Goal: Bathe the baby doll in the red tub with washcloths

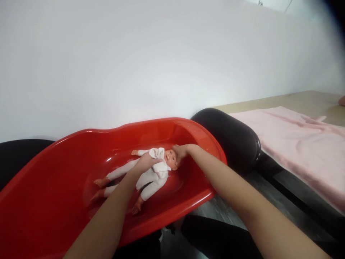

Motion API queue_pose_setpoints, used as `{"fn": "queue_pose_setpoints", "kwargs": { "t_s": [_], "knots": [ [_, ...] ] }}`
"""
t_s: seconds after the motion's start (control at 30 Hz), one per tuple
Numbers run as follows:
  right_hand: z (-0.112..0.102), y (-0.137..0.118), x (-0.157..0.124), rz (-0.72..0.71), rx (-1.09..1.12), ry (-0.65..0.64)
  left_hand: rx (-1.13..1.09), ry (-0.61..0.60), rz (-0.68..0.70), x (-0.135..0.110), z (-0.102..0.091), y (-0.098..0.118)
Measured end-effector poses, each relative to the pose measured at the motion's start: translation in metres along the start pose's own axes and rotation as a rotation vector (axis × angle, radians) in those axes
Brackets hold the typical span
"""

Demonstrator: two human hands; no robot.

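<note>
A baby doll [151, 178] in a white suit lies on its back inside a red plastic tub [54, 187]. My left hand [147, 160] rests over the doll's chest and is closed on a small white cloth [157, 153] near its neck. My right hand [180, 151] reaches in from the right and cups the top of the doll's head, fingers curled round it.
A black rounded cushion [231, 138] sits just right of the tub. A pink towel [302, 140] is spread over a wooden table [309, 100] at the right. A white wall runs close behind. Another black shape [18, 154] shows at the left.
</note>
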State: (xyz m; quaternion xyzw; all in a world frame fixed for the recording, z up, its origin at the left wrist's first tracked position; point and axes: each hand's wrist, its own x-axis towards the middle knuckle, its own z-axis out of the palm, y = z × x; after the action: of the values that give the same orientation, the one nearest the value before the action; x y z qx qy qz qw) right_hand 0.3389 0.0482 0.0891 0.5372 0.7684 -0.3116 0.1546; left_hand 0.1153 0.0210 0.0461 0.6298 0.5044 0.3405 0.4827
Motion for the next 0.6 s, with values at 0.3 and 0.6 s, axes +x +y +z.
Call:
{"fn": "queue_pose_setpoints", "kwargs": {
  "t_s": [0.3,0.6],
  "knots": [
    [0.003,-0.006,-0.002,0.019,0.034,0.019,0.021,0.113,-0.089,0.001,0.025,-0.017],
    [0.002,-0.007,-0.004,0.014,0.011,0.003,0.044,0.124,-0.06,0.008,0.004,-0.016]
  ]
}}
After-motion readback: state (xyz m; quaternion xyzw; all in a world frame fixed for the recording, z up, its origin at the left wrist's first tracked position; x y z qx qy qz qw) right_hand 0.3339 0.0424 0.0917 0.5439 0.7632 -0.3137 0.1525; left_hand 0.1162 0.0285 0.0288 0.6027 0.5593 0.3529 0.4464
